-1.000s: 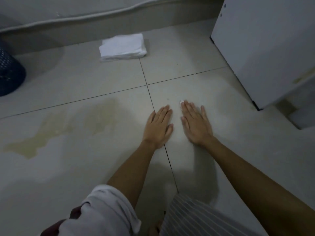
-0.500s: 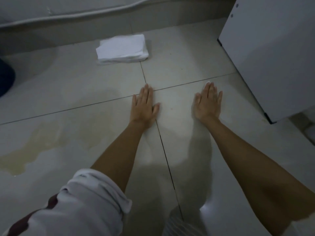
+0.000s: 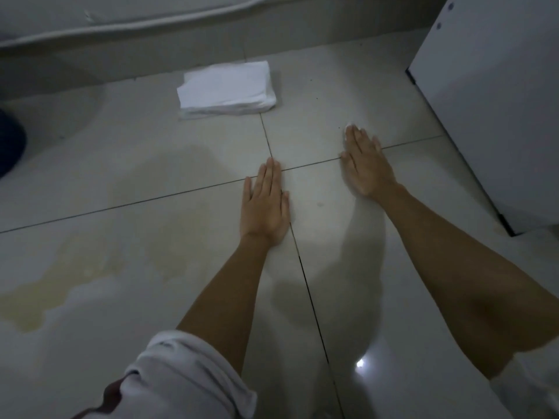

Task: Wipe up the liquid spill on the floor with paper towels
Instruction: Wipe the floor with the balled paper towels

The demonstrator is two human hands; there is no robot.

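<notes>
We look down on a pale, glossy tiled floor (image 3: 348,95) crossed by dark grout lines, with a low grey wall base (image 3: 151,52) running along the far edge. A white cabinet panel (image 3: 490,95) stands at the right, and a dark rounded object (image 3: 10,146) is cut off by the left edge; we cannot tell what it is.

From the head view, the yellowish liquid spill (image 3: 99,261) spreads over the left half of the floor, from a pale patch near the middle down to a darker pool at the lower left. The folded stack of white paper towels (image 3: 225,89) lies flat on the floor near the wall base, beyond the spill and well apart from both of our hands.

Our left hand (image 3: 266,207) rests palm down on the tile beside a grout crossing, fingers (image 3: 270,176) straight and close together, holding nothing. Our right hand (image 3: 364,164) also lies flat on the floor, further forward and nearer the cabinet, its fingers extended and slightly blurred. A small white scrap (image 3: 351,127) shows at its fingertips; whether the hand touches it we cannot tell. A rolled white sleeve (image 3: 181,373) covers our left upper arm.
</notes>
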